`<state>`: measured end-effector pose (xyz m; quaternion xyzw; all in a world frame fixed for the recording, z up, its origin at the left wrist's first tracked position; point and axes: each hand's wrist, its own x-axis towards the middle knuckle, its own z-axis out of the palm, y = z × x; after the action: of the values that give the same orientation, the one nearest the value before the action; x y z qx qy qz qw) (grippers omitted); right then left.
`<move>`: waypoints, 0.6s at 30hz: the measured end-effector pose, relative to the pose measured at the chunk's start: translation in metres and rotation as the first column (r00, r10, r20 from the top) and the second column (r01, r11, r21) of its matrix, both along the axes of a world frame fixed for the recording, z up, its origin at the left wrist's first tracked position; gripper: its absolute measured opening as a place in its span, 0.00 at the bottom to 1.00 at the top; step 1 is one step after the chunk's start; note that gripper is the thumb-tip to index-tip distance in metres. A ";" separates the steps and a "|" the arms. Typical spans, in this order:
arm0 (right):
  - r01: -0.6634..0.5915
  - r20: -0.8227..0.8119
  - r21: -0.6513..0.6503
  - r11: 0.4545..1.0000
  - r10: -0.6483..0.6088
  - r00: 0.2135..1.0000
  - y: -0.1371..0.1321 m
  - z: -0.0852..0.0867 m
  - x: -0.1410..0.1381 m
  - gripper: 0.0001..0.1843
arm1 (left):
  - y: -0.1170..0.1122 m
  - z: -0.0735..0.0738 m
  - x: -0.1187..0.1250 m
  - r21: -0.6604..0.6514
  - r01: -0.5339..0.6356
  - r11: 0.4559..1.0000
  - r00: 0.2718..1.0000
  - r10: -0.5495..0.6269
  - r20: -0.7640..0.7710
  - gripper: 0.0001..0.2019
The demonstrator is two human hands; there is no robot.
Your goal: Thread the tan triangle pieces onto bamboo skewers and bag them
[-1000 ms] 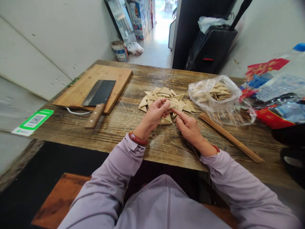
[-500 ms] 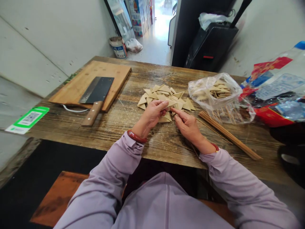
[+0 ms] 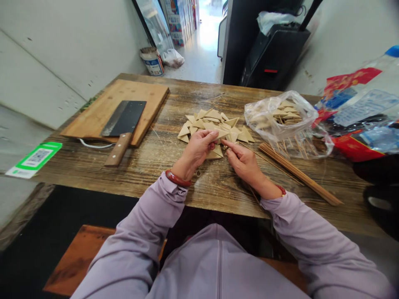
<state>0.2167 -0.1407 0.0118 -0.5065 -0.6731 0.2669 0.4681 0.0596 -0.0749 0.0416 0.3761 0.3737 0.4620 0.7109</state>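
A heap of tan triangular pieces (image 3: 212, 120) lies in the middle of the wooden table (image 3: 149, 166). My left hand (image 3: 198, 149) is closed in a pinch on one triangular piece (image 3: 222, 133) at the heap's near edge. My right hand (image 3: 243, 162) is closed just to its right, forefinger stretched toward that piece, and seems to grip a thin skewer that I can hardly make out. A bundle of bamboo skewers (image 3: 299, 174) lies to the right of my right hand.
A cutting board (image 3: 93, 120) with a cleaver (image 3: 123, 120) sits at the left. A clear plastic bag (image 3: 280, 120) with skewered triangles stands at the right, coloured packets (image 3: 358, 112) beyond it. A green card (image 3: 34, 158) lies left. A wooden bench (image 3: 81, 261) is below.
Both hands have stayed at the near edge of the heap, with only small finger shifts on the pinched piece. The view has tilted slightly.
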 end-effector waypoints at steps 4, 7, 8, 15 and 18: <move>0.022 -0.010 -0.025 0.999 -0.023 1.000 -0.002 0.000 0.000 0.19 | -0.001 0.000 0.000 0.001 0.004 1.000 1.000 -0.004 0.022 0.14; 0.030 -0.026 -0.046 0.998 -0.031 0.999 -0.004 0.001 0.000 0.16 | -0.002 0.000 -0.001 -0.017 0.038 0.999 0.994 -0.036 0.106 0.14; 0.030 -0.029 -0.047 0.998 -0.031 0.999 -0.005 0.002 0.000 0.16 | -0.002 0.000 -0.001 -0.021 0.053 0.998 0.991 -0.050 0.126 0.14; 0.042 -0.022 -0.050 0.998 -0.043 0.999 -0.006 0.005 0.000 0.14 | -0.004 0.000 -0.002 0.010 0.077 0.997 0.989 -0.078 0.125 0.15; 0.052 -0.013 -0.060 0.997 -0.053 0.999 -0.005 0.005 0.000 0.14 | -0.006 0.001 -0.001 0.036 0.075 0.997 0.991 -0.079 0.106 0.16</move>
<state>0.2168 -0.1461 0.0171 -0.5357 -0.6480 0.2782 0.4645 0.0585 -0.0813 0.0423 0.3761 0.3127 0.4596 0.7413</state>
